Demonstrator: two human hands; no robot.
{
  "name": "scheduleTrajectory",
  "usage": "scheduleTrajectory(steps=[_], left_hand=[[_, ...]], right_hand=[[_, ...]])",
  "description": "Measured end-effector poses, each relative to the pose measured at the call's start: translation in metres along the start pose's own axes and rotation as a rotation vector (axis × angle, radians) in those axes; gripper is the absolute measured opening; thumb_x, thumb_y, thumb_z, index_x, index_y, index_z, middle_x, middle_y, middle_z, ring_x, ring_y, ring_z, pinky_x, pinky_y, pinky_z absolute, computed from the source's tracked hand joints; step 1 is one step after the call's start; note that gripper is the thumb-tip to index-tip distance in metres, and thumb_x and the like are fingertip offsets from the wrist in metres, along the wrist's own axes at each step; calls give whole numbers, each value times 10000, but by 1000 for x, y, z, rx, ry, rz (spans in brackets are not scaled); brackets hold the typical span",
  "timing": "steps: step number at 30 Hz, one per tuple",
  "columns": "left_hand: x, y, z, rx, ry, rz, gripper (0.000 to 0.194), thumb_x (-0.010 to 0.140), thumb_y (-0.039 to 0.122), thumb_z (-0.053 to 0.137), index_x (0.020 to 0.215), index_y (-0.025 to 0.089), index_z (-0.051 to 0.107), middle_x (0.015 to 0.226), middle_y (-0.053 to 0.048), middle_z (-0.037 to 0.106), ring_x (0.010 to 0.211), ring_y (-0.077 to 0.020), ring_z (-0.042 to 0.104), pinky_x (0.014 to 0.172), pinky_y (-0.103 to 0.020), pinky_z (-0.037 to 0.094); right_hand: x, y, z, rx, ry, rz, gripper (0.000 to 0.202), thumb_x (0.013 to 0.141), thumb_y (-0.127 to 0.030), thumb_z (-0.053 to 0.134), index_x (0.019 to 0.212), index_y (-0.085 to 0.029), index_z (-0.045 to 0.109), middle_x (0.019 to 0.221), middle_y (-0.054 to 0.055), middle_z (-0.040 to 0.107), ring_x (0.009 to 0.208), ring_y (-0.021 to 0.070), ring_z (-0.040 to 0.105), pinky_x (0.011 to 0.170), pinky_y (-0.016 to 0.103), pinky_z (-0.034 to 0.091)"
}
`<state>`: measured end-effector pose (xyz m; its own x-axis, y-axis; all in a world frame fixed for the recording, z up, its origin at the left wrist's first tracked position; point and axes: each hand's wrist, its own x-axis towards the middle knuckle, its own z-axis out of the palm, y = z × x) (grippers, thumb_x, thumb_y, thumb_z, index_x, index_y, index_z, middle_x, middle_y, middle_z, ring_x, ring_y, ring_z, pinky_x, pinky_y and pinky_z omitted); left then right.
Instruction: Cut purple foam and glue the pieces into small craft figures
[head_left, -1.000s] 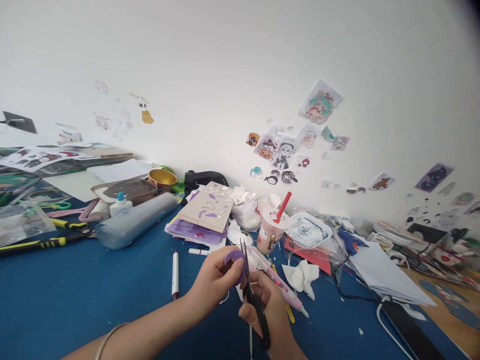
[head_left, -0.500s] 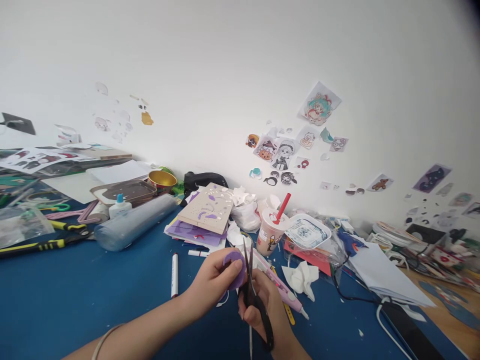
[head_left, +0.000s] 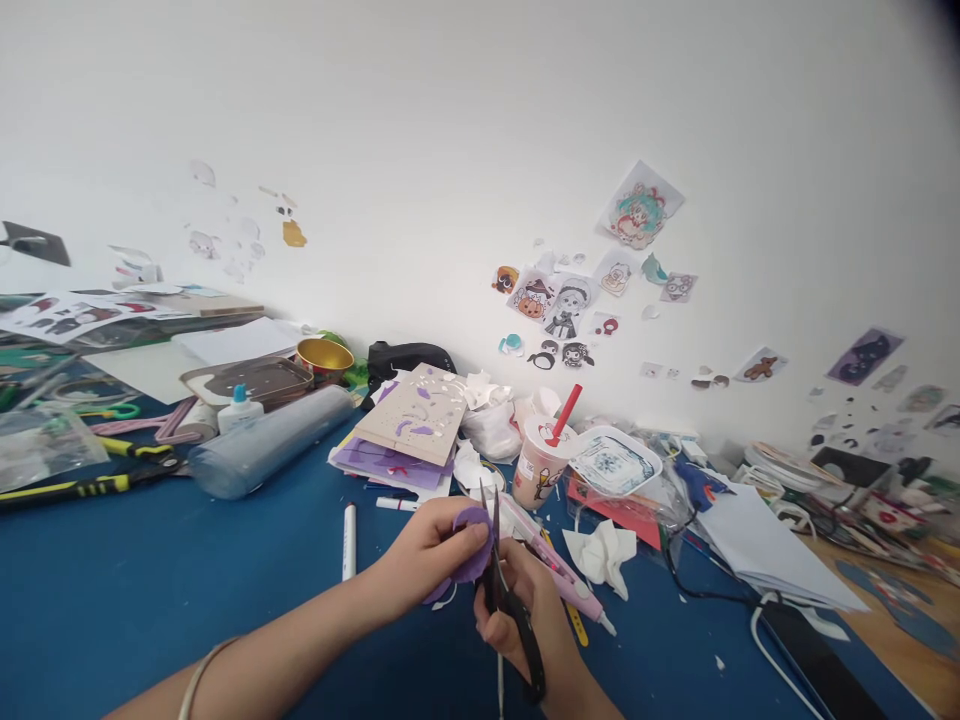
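Note:
Pinched between the thumb and fingers of my left hand is a purple piece with a rounded edge. My right hand is closed round the black handles of a pair of scissors. The blades point up and are slightly parted, right beside the purple piece's right edge. Another bit of purple shows below my left fingers. A pink pen-like tool lies behind my right hand.
A capped marker lies left of my hands. Behind them are a board on purple sheets, a cup with a red straw, a plastic lid and crumpled tissue. A clear roll and pliers lie left, a phone right.
The scissor blades have opened slightly wider and tilted a little left. The purple piece has turned slightly in my left hand, and more purple shows below my fingers.

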<state>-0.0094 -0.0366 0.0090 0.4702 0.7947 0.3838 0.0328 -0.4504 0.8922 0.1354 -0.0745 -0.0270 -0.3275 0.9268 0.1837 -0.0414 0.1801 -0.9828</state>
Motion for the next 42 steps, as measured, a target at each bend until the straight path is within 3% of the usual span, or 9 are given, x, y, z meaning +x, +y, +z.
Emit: scheduleTrajectory(steps=[18,21,27,35,42], left_hand=[[-4,3,2,-106,9,-60,356,813,443,458,600,159,490,569,17,484,529,-97,412,481,-203,312],[-4,2,1,-151,-20,-68,377,819,462,447,603,156,493,561,13,494,514,-93,409,467,-202,302],[-2,0,-2,-65,-42,-39,414,815,491,436,579,156,498,556,11,481,519,-100,429,495,-211,335],[-1,2,-3,-34,-68,-26,420,802,477,447,545,148,497,527,29,441,502,-94,415,496,-216,309],[-2,1,-3,-72,-72,-56,406,800,461,459,543,149,496,525,17,472,489,-95,419,483,-213,315]], right_hand=[[0,13,1,-28,155,-10,720,404,-734,674,814,-161,529,515,-55,439,471,82,359,447,216,231],[0,9,1,-32,141,14,714,400,-719,690,812,-162,519,499,-62,434,457,77,359,445,214,232],[-1,0,3,-15,-6,-66,693,546,-760,574,893,-164,502,575,-28,484,499,85,379,464,211,265],[0,-2,3,-10,-9,8,657,521,-751,601,845,-190,493,569,-38,472,475,79,371,444,212,275],[0,0,5,-6,90,29,686,427,-767,631,772,-187,510,519,-47,445,445,73,345,408,205,279]])
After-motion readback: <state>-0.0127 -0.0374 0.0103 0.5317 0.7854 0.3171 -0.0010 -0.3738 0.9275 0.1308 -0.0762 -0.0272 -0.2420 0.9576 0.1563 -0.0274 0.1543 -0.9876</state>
